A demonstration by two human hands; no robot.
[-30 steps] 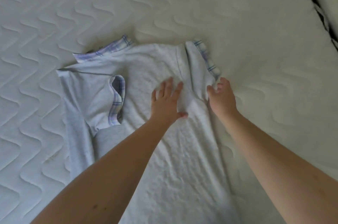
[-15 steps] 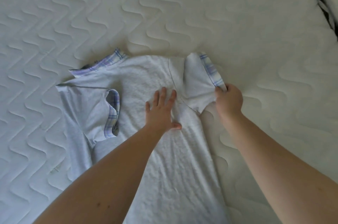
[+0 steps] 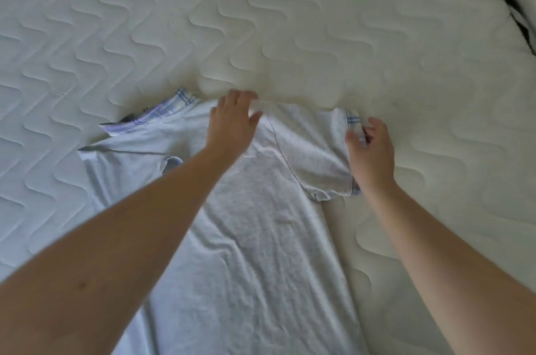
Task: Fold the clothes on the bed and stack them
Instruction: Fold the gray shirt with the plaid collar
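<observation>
Here, a pale grey short-sleeved cotton shirt with plaid-trimmed cuffs (image 3: pixel 255 224) is laid flat on the bed, collar end away from the person. At the left, one sleeve is already turned in. The left hand (image 3: pixel 232 122) is pressed flat at the shoulder line, nothing gripped. The right hand (image 3: pixel 372 151) has its grip closed on the right sleeve's plaid cuff. If the pressing hand slips, the body could be dragged and wrinkled. The white quilted wave-stitched mattress (image 3: pixel 319 35) is soft; a dark gap is seen at far right.
</observation>
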